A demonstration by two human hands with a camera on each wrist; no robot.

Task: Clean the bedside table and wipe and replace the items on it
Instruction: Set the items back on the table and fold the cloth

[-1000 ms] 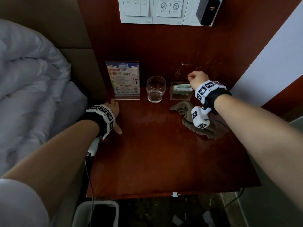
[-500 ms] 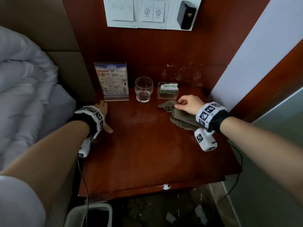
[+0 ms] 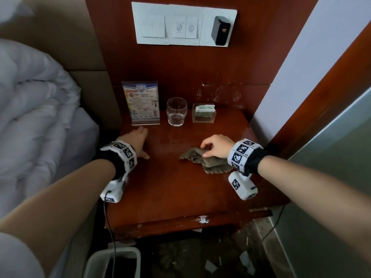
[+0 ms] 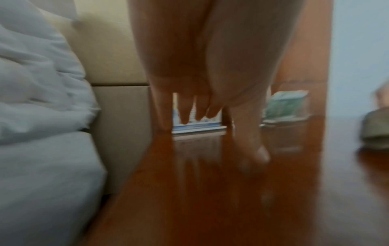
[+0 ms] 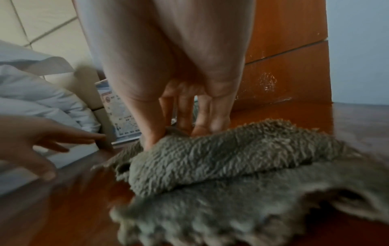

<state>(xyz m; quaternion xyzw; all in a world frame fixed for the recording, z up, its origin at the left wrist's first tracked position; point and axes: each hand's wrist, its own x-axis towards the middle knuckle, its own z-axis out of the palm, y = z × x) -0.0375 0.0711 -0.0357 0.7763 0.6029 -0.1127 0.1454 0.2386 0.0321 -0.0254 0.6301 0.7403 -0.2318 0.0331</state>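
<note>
A grey-green fluffy cloth (image 3: 208, 160) (image 5: 221, 159) lies crumpled on the red-brown bedside table (image 3: 170, 189), right of the middle. My right hand (image 3: 215, 146) pinches its upper fold between thumb and fingers (image 5: 185, 123). My left hand (image 3: 138, 141) hovers open over the table's left side, fingers straight (image 4: 189, 114), just in front of an upright card stand (image 3: 143, 103) (image 4: 197, 126). A clear glass (image 3: 176, 111) and a clear box of packets (image 3: 203, 113) (image 4: 284, 106) stand in a row along the back.
White bedding (image 3: 34, 121) and a beige headboard (image 3: 88, 67) border the table on the left. A wall panel with switches (image 3: 183, 27) hangs above. A white bin (image 3: 112, 263) stands on the floor below the table's front edge. A wall and a door frame close the right side.
My right hand came back from the clear box, took hold of the cloth and dragged it left and toward me. My left hand slid a little forward toward the card stand.
</note>
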